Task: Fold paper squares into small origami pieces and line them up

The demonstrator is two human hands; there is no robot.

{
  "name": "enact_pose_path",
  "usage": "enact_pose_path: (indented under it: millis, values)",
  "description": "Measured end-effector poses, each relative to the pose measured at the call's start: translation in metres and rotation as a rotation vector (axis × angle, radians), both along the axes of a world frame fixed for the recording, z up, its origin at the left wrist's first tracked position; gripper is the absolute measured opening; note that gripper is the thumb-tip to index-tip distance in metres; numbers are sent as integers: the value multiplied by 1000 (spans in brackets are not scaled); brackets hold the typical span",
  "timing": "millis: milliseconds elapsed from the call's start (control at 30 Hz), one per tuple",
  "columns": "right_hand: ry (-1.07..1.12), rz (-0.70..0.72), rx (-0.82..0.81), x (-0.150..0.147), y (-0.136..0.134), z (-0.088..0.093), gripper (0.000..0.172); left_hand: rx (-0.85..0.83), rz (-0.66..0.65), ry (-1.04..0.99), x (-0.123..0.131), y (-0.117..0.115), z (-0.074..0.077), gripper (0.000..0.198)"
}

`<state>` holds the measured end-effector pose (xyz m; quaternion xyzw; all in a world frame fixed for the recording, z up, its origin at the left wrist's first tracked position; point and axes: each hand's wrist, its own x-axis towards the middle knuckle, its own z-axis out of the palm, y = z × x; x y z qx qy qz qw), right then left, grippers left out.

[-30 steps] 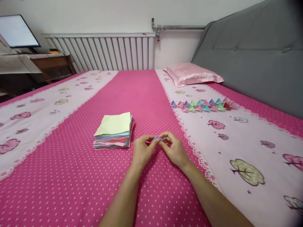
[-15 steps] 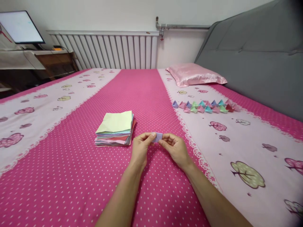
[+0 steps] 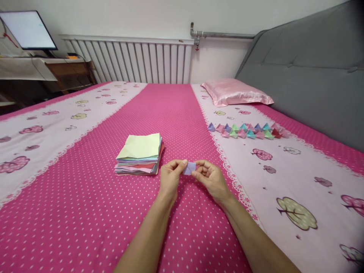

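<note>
A small folded piece of purple paper (image 3: 189, 168) is held above the bed between both hands. My left hand (image 3: 171, 175) pinches its left edge, thumb on top. My right hand (image 3: 212, 177) grips its right edge between thumb and fingers, the other fingers curled. A crease line shows on the paper's near face; its back is hidden. Left of my hands lies a stack of square coloured paper (image 3: 140, 147) with a pale yellow sheet on top. Further off to the right stand two rows of small folded paper pieces (image 3: 242, 132) in several colours.
The bed has a pink dotted sheet (image 3: 170, 110) with pale printed bands. A pink satin pillow (image 3: 237, 92) lies at the far right by a grey headboard (image 3: 307, 60). A white radiator (image 3: 136, 60) and a desk with a monitor (image 3: 30, 30) stand beyond the bed.
The purple paper has tilted slightly and shows a little more of its face between the fingers. Both hands keep their pinch; the camera view has shifted a little.
</note>
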<state>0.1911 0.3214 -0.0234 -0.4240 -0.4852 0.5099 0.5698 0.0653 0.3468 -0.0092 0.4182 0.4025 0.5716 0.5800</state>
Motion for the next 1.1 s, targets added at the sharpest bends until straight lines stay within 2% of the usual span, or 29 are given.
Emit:
enact_pose_path:
  millis: [167, 300, 400, 500, 633, 833, 933, 1100]
  values:
    - [-15, -12, 0, 1, 0, -1, 31, 13, -4, 66, 0, -1, 1, 26]
    - [26, -83, -29, 0, 2, -3, 33, 58, -3, 162, 0, -2, 5, 32]
    - [76, -156, -56, 0, 4, -5, 33, 72, -24, 193, 1, -3, 5, 25]
    - [89, -149, -67, 0, 5, -7, 31, 99, -47, 237, 1, -2, 3, 24]
    - [3, -102, -36, 0, 5, -10, 30, 128, -26, 362, -2, 1, 0, 25]
    - [-149, -225, 100, 3, 4, -9, 24, 162, -61, 607, -5, 3, -10, 24]
    - [-209, -248, 112, 3, 5, -10, 18, 191, -65, 684, -4, 3, -15, 22]
    - [-322, -239, 117, 2, 3, -8, 16, 269, 13, 779, -5, 2, -13, 16]
